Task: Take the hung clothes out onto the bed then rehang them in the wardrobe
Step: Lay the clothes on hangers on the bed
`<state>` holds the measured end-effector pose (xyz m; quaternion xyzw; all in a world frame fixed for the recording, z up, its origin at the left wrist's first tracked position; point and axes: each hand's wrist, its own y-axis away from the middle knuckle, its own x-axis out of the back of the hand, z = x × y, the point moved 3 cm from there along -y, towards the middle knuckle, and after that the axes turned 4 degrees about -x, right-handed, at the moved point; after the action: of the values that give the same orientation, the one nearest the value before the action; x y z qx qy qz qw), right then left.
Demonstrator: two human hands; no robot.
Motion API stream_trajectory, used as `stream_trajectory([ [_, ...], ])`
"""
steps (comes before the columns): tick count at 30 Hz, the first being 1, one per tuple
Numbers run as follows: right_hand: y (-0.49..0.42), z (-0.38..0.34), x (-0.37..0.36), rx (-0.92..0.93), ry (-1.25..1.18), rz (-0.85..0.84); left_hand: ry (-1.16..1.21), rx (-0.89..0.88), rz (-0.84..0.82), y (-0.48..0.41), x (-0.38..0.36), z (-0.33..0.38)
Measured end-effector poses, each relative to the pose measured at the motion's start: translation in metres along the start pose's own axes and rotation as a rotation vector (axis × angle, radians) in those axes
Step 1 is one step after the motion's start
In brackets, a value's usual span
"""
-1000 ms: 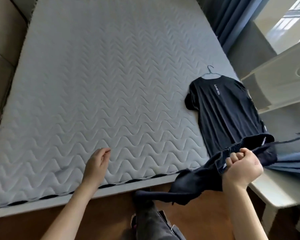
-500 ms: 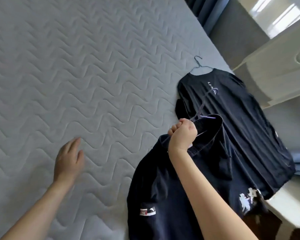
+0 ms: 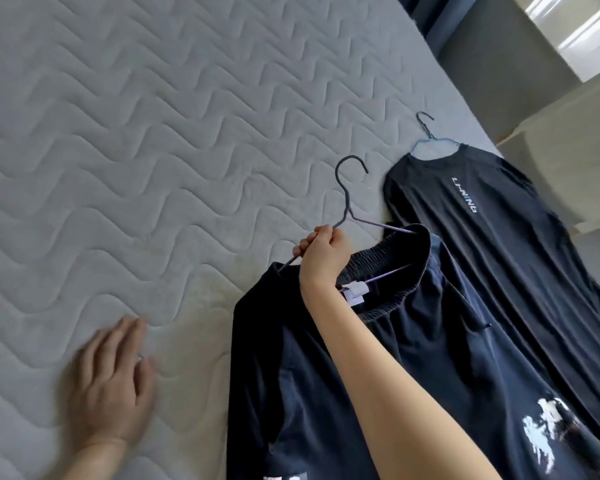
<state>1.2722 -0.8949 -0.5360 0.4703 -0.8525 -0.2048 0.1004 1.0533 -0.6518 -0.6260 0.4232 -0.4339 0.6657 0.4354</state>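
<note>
Bed (image 3: 153,133) — right hand (image 3: 321,256) grips hanger (image 3: 349,202), hook pointing away.

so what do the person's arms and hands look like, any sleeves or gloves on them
Both forearms are bare as far as the picture shows: no sleeves, no gloves. The left hand is motion-blurred; a small glint at one finger could be a ring, but it is too blurred to tell. The right hand shows no ring, watch or wristband.
</note>
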Motion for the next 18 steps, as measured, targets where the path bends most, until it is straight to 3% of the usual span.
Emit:
stream_trajectory([
  [9,-0.025,-0.001,-0.083,0.037,0.090,0.012,-0.110,-0.032,0.135,-0.001,0.000,0.006],
  [18,-0.052,0.027,-0.080,-0.176,0.086,-0.024,-0.110,-0.023,0.114,0.000,0.001,0.007],
])
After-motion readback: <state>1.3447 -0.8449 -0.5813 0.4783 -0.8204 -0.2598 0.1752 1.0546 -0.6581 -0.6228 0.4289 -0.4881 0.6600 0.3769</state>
